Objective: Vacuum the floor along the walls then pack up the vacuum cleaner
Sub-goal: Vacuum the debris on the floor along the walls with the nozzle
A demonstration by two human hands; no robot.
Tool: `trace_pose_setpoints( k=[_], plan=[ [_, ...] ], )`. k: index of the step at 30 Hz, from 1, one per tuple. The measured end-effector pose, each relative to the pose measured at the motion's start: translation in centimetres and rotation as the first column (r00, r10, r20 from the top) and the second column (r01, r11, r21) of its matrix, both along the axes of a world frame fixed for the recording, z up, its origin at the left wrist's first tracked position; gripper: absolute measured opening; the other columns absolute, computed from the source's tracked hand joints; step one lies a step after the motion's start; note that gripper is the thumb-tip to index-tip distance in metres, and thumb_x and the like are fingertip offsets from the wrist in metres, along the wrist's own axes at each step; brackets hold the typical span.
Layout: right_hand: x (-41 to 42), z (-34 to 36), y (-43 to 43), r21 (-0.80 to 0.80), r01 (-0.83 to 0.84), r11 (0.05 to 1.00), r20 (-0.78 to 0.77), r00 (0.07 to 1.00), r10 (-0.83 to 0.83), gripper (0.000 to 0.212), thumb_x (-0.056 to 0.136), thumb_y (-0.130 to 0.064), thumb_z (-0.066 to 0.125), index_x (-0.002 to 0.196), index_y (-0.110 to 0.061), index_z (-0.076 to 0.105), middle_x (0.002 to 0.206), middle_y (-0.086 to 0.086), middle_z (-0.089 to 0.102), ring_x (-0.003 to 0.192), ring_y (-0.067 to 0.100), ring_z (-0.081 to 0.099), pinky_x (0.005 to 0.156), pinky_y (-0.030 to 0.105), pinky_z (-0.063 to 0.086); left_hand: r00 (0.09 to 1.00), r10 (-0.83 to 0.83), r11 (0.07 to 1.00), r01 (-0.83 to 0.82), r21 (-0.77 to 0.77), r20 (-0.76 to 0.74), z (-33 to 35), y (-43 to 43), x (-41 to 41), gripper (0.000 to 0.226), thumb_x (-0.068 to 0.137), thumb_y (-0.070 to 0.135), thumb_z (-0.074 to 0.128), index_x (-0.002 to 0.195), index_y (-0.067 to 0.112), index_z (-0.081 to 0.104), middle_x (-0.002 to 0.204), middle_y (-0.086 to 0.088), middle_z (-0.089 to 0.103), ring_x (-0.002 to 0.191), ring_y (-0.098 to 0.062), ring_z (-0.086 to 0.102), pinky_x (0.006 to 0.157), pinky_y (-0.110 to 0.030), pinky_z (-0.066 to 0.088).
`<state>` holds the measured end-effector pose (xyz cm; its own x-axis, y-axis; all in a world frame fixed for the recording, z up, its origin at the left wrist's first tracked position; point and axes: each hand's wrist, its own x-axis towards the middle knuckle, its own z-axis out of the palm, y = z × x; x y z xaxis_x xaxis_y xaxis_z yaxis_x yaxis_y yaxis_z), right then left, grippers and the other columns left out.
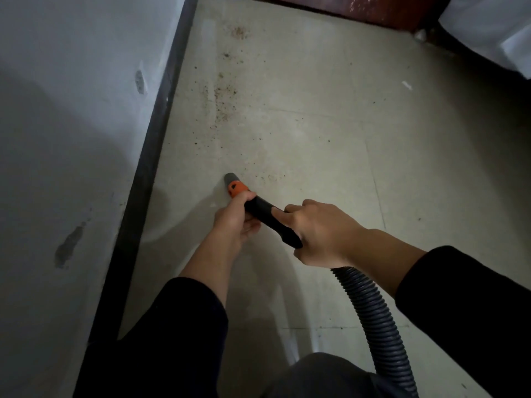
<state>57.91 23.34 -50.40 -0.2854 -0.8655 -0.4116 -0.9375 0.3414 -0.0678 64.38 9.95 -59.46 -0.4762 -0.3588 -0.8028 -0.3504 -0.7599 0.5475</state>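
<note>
Grip, left hand (238, 218): fingers curled round the black wand (267, 216) just behind its orange collar (237, 190), presumably to steer the tip low and true.
Grip, right hand (323, 235): wrapped round the wand's rear end where the ribbed hose (373, 311) joins, forefinger laid straight along the top, likely to brace the push.
Grey nozzle (230, 177): tilted down at the floor (330, 133), near the baseboard (149, 168) but not against it. Contact with the floor cannot be confirmed.
Hose: trails back from the right hand, away from the baseboard. The vacuum body is not in view.
Dirt (224, 96): brown specks scattered beyond the nozzle in a band alongside the baseboard, not yet collected.
Floor: pale tiles, thin joints, dimly lit.
Wall (71, 110): pale, scuffed and chipped, rising from the baseboard.
Reddish wooden furniture (330, 8) and white cloth (488, 30): far end, well apart from the baseboard.
</note>
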Motion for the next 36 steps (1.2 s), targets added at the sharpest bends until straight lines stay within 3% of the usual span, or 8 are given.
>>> trace_pose_setpoints(
  k=[9, 16, 23, 32, 36],
  plan=[
    [-1.1, 0.5, 3.1, 0.033, 0.058, 0.998, -0.016, 0.998, -0.057, 0.049, 0.082, -0.019, 0.058, 0.129, -0.020, 0.044, 0.096, 0.001, 0.055, 0.083, 0.022, 0.047, 0.064, 0.034, 0.045, 0.998, -0.049, 0.998, 0.051, 0.039, -0.047, 0.2, 2.9, -1.7, 0.019, 0.090, 0.024, 0.066, 0.097, 0.007, 0.062, 0.093, -0.010, 0.070, 0.084, -0.018, 0.068, 0.065, -0.027, 0.054],
    [-2.1, 0.7, 5.6, 0.055, 0.110, 0.992, -0.047, 0.993, -0.107, 0.046, 0.082, -0.018, 0.057, 0.126, -0.019, 0.045, 0.094, 0.001, 0.053, 0.081, 0.022, 0.044, 0.061, 0.031, 0.037, 0.994, -0.078, 0.994, 0.084, 0.067, -0.078, -0.1, 5.1, -3.5, 0.033, 0.089, 0.023, 0.070, 0.113, 0.001, 0.062, 0.089, -0.010, 0.072, 0.079, -0.016, 0.071, 0.060, -0.026, 0.057],
    [-3.8, 0.8, 6.8, 0.074, 0.153, 0.985, -0.061, 0.987, -0.149, 0.043, 0.081, -0.017, 0.057, 0.123, -0.020, 0.045, 0.092, 0.000, 0.051, 0.080, 0.020, 0.044, 0.058, 0.030, 0.034, 0.986, -0.136, 0.987, 0.143, 0.072, -0.095, -0.2, 6.3, -5.6, 0.032, 0.089, 0.025, 0.069, 0.111, 0.002, 0.063, 0.095, -0.010, 0.072, 0.082, -0.017, 0.071, 0.061, -0.026, 0.057],
    [-5.9, 1.8, 6.7, 0.081, 0.210, 0.974, -0.040, 0.977, -0.207, 0.049, 0.080, -0.014, 0.054, 0.127, -0.024, 0.043, 0.096, -0.003, 0.052, 0.085, 0.020, 0.046, 0.061, 0.031, 0.040, 0.917, -0.399, 0.912, 0.399, 0.090, -0.023, 2.2, 4.2, -9.4, 0.015, 0.094, 0.016, 0.061, 0.094, 0.002, 0.056, 0.087, -0.016, 0.065, 0.076, -0.024, 0.066, 0.060, -0.033, 0.054],
    [-6.0, 2.2, 5.5, 0.086, 0.221, 0.971, -0.004, 0.975, -0.221, 0.050, 0.078, -0.010, 0.054, 0.125, -0.026, 0.044, 0.096, -0.005, 0.052, 0.085, 0.019, 0.046, 0.059, 0.030, 0.038, 0.894, -0.448, 0.885, 0.445, 0.135, -0.011, 3.1, 2.4, -9.0, 0.015, 0.095, 0.013, 0.059, 0.098, 0.000, 0.055, 0.089, -0.019, 0.066, 0.076, -0.027, 0.068, 0.060, -0.035, 0.058]
  ],
)
